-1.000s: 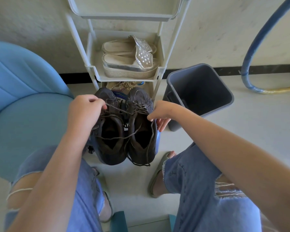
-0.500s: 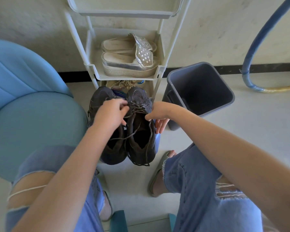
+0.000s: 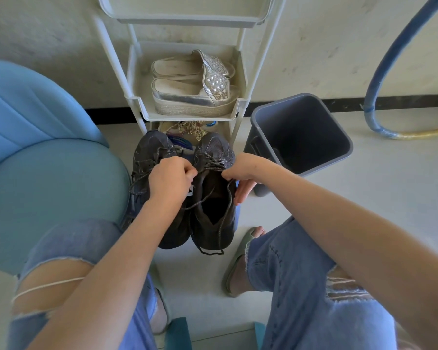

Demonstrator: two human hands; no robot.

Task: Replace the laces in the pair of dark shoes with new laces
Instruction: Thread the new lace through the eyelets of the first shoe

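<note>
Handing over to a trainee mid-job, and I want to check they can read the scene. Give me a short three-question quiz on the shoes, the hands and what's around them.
1. True or false: the laces are already out of both shoes.
2. What lies on the rack shelf above the shoes? A) sandals B) boots C) a towel
3. Fill in: the left hand and right hand both pinch the laces of the shoe nearer the ___.

Key: 1 false; 2 A; 3 bin.
</note>
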